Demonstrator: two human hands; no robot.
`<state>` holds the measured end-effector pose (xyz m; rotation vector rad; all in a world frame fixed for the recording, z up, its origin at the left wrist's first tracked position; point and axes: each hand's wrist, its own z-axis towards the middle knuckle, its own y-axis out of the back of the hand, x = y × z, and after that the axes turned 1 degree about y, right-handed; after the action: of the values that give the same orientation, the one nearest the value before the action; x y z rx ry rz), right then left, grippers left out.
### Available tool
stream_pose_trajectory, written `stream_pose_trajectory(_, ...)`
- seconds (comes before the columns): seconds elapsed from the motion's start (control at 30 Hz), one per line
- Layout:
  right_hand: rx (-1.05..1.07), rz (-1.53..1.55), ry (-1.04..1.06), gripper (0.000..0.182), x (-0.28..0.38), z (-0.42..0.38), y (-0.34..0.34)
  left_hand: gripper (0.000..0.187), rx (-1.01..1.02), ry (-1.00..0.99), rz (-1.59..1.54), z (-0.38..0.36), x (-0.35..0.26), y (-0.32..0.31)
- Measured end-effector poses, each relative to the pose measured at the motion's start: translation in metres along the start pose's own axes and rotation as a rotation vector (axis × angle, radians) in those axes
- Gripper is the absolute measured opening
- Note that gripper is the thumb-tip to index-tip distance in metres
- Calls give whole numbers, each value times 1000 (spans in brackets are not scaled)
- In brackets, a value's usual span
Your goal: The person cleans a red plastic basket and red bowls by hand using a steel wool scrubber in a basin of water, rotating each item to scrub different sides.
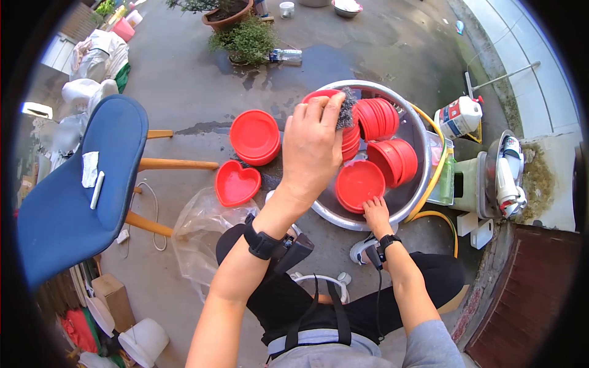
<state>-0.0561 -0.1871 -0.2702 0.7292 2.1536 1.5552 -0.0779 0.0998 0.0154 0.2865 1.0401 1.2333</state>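
My left hand (311, 144) is raised above the near left rim of a wide metal basin (419, 116), its fingers closed on a grey scouring pad (347, 109). Low in the basin, my right hand (376, 214) has its fingers on the edge of a round red dish (360, 186); the thumb's hold underneath is hidden. Stacks of red dishes (378, 119) lean in the basin around it. Outside, to the left, a stack of round red dishes (253, 135) stands on the ground, with a heart-shaped red dish (237, 184) just in front.
A blue chair (80, 184) with wooden legs stands left, near a clear plastic bag (199, 233). A yellow hose (437, 175) curves round the basin's right side. Beyond it are a white jug (459, 116) and a metal bowl (491, 178). Potted plants (245, 42) stand ahead.
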Motion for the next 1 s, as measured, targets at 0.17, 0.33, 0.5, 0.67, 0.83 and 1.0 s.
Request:
stream_pose_trajectory(0.17,-49,-55,149,18,2,12,3,51,18,-18,-42,-1,-1,-12)
stream_pose_trajectory(0.33,-133,200,33,24,-3,15,44,52,37,-8,-56,0,-5,-12)
stream_pose_trajectory(0.5,-167,459,-90,25,-18,18,83,50,40,-13,-119,-2,-9,-15)
stream_pose_trajectory(0.67,-148,652,-260,26,-21,25,108,45,30,-15,-114,-2,-7,-16)
stream_pose_trajectory(0.83,-355,857,-303,36,-19,28,100,43,45,-10,-105,-4,-5,-18)
stream_pose_trajectory(1.0,-226,1022,-411,30,-28,32,98,44,62,-15,-112,-4,-5,-18)
